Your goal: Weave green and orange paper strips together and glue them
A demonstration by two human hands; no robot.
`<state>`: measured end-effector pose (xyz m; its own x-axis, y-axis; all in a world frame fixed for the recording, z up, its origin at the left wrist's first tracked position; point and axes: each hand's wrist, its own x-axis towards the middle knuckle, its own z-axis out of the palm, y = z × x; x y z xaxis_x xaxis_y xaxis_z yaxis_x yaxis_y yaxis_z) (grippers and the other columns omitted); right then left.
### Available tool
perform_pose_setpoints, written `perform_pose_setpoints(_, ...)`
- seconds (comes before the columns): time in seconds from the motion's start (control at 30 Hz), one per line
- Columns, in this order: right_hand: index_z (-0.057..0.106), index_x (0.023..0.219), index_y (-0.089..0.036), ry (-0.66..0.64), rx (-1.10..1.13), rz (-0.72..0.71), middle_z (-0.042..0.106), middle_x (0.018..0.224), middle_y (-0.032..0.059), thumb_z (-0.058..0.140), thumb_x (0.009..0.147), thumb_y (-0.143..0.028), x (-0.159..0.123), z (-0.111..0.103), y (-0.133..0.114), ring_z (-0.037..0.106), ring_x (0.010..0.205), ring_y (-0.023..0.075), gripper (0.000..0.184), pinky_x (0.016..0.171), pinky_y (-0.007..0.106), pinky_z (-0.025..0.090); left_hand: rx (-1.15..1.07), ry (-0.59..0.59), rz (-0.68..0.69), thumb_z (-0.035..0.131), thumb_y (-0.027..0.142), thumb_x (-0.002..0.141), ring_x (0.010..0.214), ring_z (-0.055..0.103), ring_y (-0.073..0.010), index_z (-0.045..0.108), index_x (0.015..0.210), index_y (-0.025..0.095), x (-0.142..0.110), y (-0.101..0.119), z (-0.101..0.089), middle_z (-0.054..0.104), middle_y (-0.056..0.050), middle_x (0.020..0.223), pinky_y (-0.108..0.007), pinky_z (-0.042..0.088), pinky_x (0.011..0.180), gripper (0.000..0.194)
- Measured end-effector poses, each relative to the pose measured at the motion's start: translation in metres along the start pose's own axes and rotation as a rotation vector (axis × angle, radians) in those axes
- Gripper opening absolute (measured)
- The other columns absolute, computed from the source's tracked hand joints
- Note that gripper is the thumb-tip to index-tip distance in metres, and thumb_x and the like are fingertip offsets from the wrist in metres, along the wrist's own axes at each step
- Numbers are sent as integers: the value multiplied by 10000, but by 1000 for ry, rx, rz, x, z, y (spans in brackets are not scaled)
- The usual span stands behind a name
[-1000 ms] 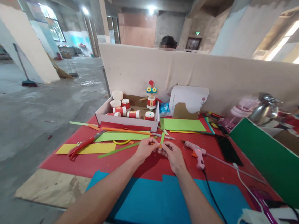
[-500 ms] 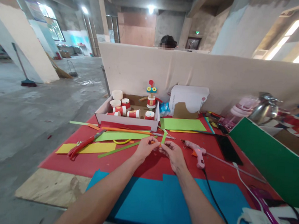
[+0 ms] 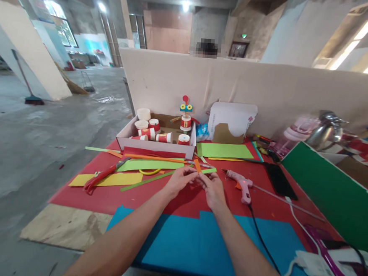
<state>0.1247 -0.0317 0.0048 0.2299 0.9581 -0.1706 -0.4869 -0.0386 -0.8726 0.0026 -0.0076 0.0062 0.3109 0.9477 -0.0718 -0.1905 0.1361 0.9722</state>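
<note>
Printed cup (image 3: pixel 164 137) in box (image 3: pixel 154 147), rear L, & white card (image 3: pixel 231 115) w/ red logo farther R: lettering too small to read. L hand (image 3: pixel 181 182) & R hand (image 3: pixel 212 188) tog. mid-table, fingertips pinched on orange strip (image 3: pixel 197 165) & green strip (image 3: pixel 209 171), hiding the join. Orange now sticks up, green points R; ½ s ago green stood up, orange lay low b/w fingers. Around, L to R: red-handled tool (image 3: pixel 104 177) across yellow paper (image 3: pixel 129 179), glue gun (image 3: pixel 242 183) near R hand, phone (image 3: pixel 281 180), green panel (image 3: pixel 327 198). Gun's cord (image 3: pixel 260 236) runs beside R forearm.
</note>
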Motion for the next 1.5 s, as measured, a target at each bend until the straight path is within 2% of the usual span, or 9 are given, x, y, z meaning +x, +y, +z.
perform_pose_setpoints(0.1, 577, 674, -184, 6, -31, -31, 653, 623, -43, 846, 475, -283, 1, 0, 4, 618, 583, 106, 349, 625, 241, 513, 31, 6, 1, 740, 408, 641, 599, 550, -93, 638, 784, 113, 0, -3, 0, 634, -31, 696, -219, 442, 586, 343)
perform_pose_setpoints(0.3, 607, 694, -180, -43, -140, -75, 676, 670, -13, 820, 508, -312, 2, -2, 9, 642, 661, 150, 312, 721, 312, 517, -21, 75, 22, 746, 383, 615, 574, 551, -98, 599, 693, 124, -1, -2, 1, 607, 1, 631, -222, 445, 577, 308)
perform_pose_setpoints(0.43, 639, 722, -168, -108, -163, -31, 695, 706, 8, 817, 529, -325, 1, -3, 6, 650, 665, 150, 305, 733, 317, 526, 25, 118, 43, 736, 356, 604, 547, 517, -94, 620, 655, 120, -1, 0, -1, 594, 7, 589, -220, 424, 556, 268)
perform_pose_setpoints(0.6, 649, 690, -163, -115, -141, 32, 689, 669, 12, 835, 508, -353, 1, -4, 0, 657, 627, 143, 322, 698, 306, 552, 38, 118, -2, 741, 352, 580, 515, 502, -93, 618, 639, 117, 0, 1, -1, 575, 8, 554, -218, 418, 508, 271)
perform_pose_setpoints(0.87, 678, 667, -178, -57, -113, -46, 696, 644, 2, 843, 474, -383, 1, 2, 3, 636, 577, 128, 326, 688, 303, 563, -114, 45, -47, 772, 371, 555, 506, 470, -79, 618, 727, 116, -1, 1, 0, 573, 2, 595, -201, 409, 441, 344)
perform_pose_setpoints(1.0, 677, 668, -182, -89, -135, -41, 699, 651, 8, 832, 485, -400, 0, 0, 2, 640, 597, 146, 324, 674, 318, 561, -81, 76, -29, 770, 352, 558, 498, 451, -69, 603, 693, 118, 0, 0, -1, 553, 12, 584, -201, 402, 448, 317)
perform_pose_setpoints(1.23, 662, 650, -172, -51, -265, -88, 646, 565, -3, 791, 540, -423, 1, -2, 3, 592, 528, 131, 303, 589, 280, 519, -39, 86, -6, 750, 353, 576, 491, 451, -74, 585, 678, 131, -1, 1, -1, 545, 30, 549, -207, 396, 464, 294)
perform_pose_setpoints(1.33, 652, 676, -178, -67, -223, -52, 647, 568, -12, 796, 534, -383, 0, -2, 0, 590, 534, 128, 288, 604, 282, 520, -31, 100, 1, 747, 352, 581, 485, 457, -70, 588, 664, 128, -1, 2, -1, 549, 29, 535, -202, 388, 471, 287)
perform_pose_setpoints(1.5, 651, 657, -191, -112, -11, 74, 656, 604, -21, 831, 463, -293, 3, -6, -2, 603, 577, 126, 284, 666, 298, 536, -105, 102, -13, 767, 357, 558, 475, 467, -69, 595, 657, 127, -1, 5, -1, 561, 26, 525, -204, 388, 477, 304)
